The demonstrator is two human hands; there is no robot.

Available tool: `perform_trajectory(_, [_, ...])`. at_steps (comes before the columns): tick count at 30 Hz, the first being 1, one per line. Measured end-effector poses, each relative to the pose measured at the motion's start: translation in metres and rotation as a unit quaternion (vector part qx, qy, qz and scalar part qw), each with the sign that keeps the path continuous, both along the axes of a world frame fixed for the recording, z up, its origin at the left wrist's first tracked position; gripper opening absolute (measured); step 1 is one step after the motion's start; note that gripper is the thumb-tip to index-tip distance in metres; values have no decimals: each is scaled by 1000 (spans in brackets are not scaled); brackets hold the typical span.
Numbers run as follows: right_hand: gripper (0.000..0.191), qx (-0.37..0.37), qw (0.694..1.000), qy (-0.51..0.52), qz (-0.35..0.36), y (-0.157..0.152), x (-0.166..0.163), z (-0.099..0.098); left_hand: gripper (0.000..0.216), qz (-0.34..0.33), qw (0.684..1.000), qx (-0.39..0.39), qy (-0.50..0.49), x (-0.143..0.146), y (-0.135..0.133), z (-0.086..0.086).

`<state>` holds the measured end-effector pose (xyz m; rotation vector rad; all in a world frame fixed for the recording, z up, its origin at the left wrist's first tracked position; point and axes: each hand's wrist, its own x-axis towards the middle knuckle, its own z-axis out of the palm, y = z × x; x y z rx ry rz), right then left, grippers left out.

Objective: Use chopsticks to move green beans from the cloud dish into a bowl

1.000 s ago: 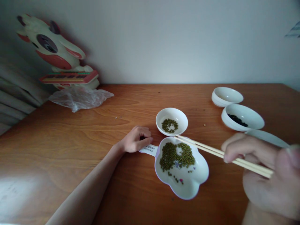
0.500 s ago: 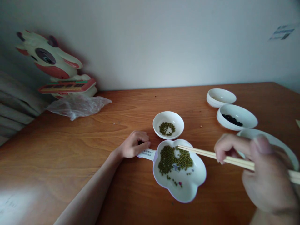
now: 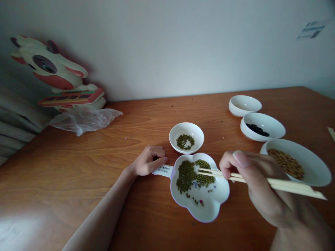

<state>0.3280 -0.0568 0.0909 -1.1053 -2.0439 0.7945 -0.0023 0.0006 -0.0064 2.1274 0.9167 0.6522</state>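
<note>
My left hand (image 3: 150, 161) is closed on the handle of a white flower-shaped dish (image 3: 209, 209) with a lilac rim. Green mung beans (image 3: 186, 176) lie in the dish, mostly toward its left and far side. In my right hand (image 3: 258, 181) is a pair of wooden chopsticks (image 3: 235, 177), pointing left over the dish. Their tips are slightly apart among the beans; I cannot tell whether a bean is between them. Just beyond the dish stands a round white bowl (image 3: 197, 134) with more mung beans (image 3: 185, 141) on its bottom.
At the right are a white bowl of tan beans (image 3: 285, 164), partly behind my right hand, a bowl of dark bits (image 3: 258, 129) and a farther white bowl (image 3: 245, 104). A cow-shaped toy keyboard (image 3: 60, 76) and a clear plastic bag (image 3: 86, 120) are at the back left.
My right hand has moved left and nearer the dish, and the chopstick tips have lowered into the beans. More of the tan bean bowl shows now. The left hand stays on the handle.
</note>
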Motion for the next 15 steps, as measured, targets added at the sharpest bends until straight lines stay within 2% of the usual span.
perform_trajectory(9, [45,-3,1000,8,-19,0,3,-5,49,2,1000,-1,2,1,-1,2])
perform_trajectory(15, [42,25,1000,17,-3,2,2,-6,48,-3,1000,-4,2,1,0,2])
